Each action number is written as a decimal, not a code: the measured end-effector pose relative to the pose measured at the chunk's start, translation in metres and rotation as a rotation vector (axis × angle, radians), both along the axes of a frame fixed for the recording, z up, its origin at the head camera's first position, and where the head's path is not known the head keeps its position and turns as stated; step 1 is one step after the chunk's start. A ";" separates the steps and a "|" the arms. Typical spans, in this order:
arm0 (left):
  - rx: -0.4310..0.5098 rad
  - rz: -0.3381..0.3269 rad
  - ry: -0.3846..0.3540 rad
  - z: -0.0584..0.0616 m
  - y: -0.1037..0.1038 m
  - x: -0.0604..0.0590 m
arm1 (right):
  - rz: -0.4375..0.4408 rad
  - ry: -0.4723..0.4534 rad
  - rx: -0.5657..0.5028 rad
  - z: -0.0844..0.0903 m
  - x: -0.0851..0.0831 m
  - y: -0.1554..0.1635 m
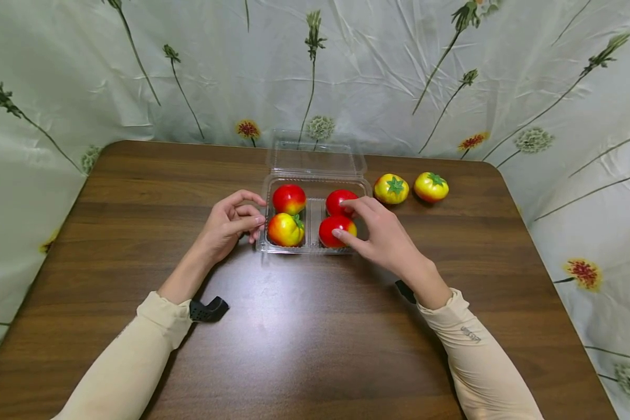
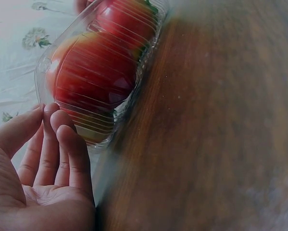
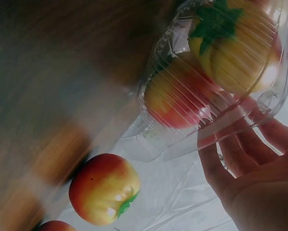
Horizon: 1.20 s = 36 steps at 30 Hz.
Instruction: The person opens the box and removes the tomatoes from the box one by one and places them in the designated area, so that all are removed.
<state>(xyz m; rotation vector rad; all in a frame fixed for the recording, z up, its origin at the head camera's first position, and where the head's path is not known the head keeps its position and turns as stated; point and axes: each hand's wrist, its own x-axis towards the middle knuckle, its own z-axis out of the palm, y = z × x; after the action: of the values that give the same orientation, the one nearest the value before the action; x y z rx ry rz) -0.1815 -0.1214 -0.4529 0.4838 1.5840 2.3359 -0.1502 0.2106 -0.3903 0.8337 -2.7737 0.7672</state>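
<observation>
Seemingly four red-yellow tomatoes (image 1: 289, 199) in clear clamshell (image 1: 315, 248).

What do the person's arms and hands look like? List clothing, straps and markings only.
Both arms wear long, close-fitting cream sleeves that end at the wrists. The right sleeve carries small grey lettering near the cuff, too small to read. A black strap or mount shows at the left wrist, and another black piece at the right wrist. The left hand and right hand are bare, with no gloves or rings visible.

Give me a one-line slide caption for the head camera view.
Two hands touch a clear plastic clamshell box holding four red-yellow tomatoes; two more sit on the wooden table.
</observation>
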 end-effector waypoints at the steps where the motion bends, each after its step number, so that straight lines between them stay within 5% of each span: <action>1: -0.001 0.001 -0.001 0.000 0.000 0.000 | 0.000 0.000 0.007 0.000 0.000 -0.001; 17: -0.004 0.001 0.003 0.000 0.000 -0.002 | 0.018 -0.029 0.074 -0.002 0.003 -0.005; 36: 0.004 0.001 0.008 -0.003 -0.001 0.000 | 0.041 -0.027 -0.002 -0.007 0.000 -0.007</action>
<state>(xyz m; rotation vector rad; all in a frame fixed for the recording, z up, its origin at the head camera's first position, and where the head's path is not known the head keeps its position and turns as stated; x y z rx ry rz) -0.1817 -0.1229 -0.4557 0.4938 1.5838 2.3406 -0.1498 0.2034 -0.3975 0.8897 -2.7862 0.7941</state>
